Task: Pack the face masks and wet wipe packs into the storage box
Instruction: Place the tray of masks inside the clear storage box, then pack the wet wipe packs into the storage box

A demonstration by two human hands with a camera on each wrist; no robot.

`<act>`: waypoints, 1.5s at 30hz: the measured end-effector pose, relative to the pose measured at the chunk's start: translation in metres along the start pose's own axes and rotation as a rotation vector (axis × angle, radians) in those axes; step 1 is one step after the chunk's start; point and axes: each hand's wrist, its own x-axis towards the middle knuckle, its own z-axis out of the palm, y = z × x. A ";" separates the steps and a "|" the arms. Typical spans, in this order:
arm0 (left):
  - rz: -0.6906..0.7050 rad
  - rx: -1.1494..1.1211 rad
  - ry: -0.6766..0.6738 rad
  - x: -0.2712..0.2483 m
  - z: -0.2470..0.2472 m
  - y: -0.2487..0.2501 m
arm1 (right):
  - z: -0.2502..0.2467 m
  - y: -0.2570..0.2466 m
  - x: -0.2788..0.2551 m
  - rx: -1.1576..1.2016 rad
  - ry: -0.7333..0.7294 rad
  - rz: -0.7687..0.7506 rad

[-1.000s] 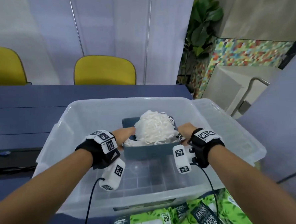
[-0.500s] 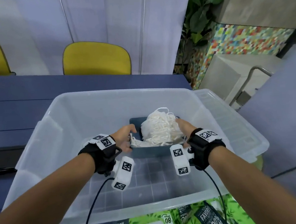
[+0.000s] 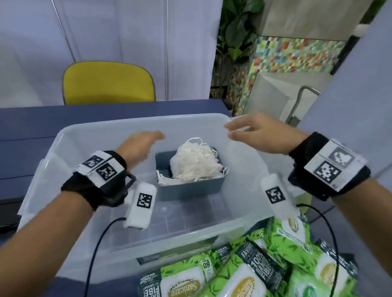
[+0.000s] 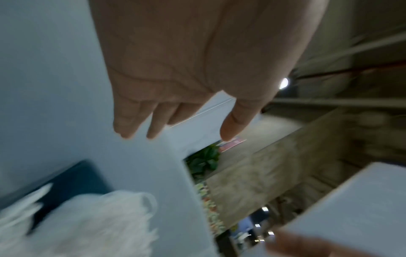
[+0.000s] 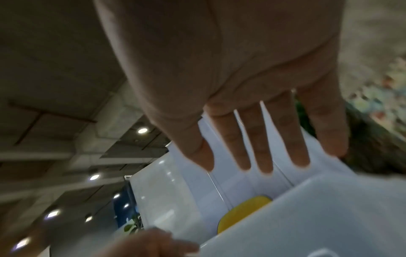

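- Now the left hand [image 3: 139,146] and right hand [image 3: 256,134] hovered empty, fingers spread, above the clear plastic storage box [image 3: 60,156].
- White face masks [image 3: 196,163] lay inside, in a small grey tray [image 3: 190,191].
- Green wet wipe packs [image 3: 242,281] waited on the blue counter [image 3: 20,136]; they looked soft, slippery, probably heavy, best held by the sides.

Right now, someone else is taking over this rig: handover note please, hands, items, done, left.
Left hand: open, empty, above the storage box.
Right hand: open, empty, above the box's far right corner.
Face masks: piled in a grey tray standing on the box floor, nobody touching it.
Wet wipe packs: heaped on the table in front of the box, outside it.
Done: masks are in.
Left: move the wipe packs into the box; there appears to be free floor around the tray.
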 end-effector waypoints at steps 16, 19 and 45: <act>0.365 0.311 -0.378 -0.211 0.035 -0.137 | 0.103 0.129 -0.223 -0.269 -0.109 0.162; 0.245 0.388 -0.428 -0.215 0.071 -0.186 | 0.142 0.153 -0.247 -0.266 -0.152 0.242; -0.149 0.543 -0.475 -0.110 0.169 -0.171 | 0.141 0.241 -0.181 0.538 0.355 0.755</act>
